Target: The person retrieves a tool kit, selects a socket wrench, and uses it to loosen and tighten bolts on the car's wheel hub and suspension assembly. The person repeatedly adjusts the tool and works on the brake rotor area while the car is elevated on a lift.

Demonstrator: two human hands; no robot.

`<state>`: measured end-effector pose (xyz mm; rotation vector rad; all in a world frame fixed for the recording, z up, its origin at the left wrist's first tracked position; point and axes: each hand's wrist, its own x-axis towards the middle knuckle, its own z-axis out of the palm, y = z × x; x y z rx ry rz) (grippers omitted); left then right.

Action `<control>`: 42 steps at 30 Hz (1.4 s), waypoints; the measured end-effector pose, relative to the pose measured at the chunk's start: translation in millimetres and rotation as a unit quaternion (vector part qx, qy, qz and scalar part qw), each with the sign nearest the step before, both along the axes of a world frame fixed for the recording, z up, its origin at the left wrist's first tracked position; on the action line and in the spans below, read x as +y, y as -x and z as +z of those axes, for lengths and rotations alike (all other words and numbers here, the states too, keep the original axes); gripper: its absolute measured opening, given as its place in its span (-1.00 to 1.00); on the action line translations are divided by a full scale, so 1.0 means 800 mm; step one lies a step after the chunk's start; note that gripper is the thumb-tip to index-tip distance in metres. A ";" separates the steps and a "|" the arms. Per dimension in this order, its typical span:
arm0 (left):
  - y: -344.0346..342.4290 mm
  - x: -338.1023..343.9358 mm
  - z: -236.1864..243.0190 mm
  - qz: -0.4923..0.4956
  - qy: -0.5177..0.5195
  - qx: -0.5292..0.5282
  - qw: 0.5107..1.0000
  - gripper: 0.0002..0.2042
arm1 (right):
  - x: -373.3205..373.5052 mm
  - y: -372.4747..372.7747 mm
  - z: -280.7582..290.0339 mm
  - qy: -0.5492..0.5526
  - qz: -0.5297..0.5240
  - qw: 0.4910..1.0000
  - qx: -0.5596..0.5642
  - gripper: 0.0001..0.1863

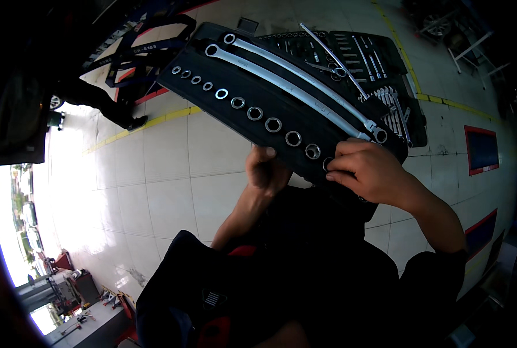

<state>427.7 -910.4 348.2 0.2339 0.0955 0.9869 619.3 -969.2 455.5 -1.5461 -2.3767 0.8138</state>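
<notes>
A black tool tray (252,84) is held up at a tilt. Two long silver double-ring wrenches, one (281,88) below the other (296,69), lie above a row of several silver sockets (273,129), graded in size. My left hand (263,171) grips the tray's lower edge from underneath, thumb on the rim. My right hand (363,171) is at the right end of the row, fingers closed at a socket (325,164) that they partly cover. Behind, an open tool case (402,58) shows several smaller wrenches (393,119), sockets and a long silver bar (334,58).
Blue lift arms (154,46) stand at upper left, near a person's dark leg (113,107). Tiled floor (154,197) with yellow lines surrounds me. A workbench (84,330) with tools is at lower left, red-bordered panels (482,149) at right, a metal stand (470,49) at upper right.
</notes>
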 end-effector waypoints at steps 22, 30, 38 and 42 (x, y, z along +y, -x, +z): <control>0.002 -0.012 -0.020 0.018 -0.007 -0.051 0.999 -0.47 | -0.033 -0.050 0.001 -0.049 -0.291 0.949 -0.113 -0.74; 0.006 -0.017 -0.025 -0.002 0.025 -0.053 0.998 -0.48 | -0.041 -0.063 0.008 0.099 -0.310 0.945 0.042 -0.40; 0.008 -0.017 -0.018 -0.001 0.014 -0.024 1.000 -0.45 | -0.051 -0.065 0.014 -0.058 -0.225 0.970 0.066 -0.72; 0.008 -0.017 -0.016 -0.001 0.007 -0.022 1.000 -0.45 | -0.058 -0.056 0.018 -0.057 -0.212 0.972 -0.085 -0.80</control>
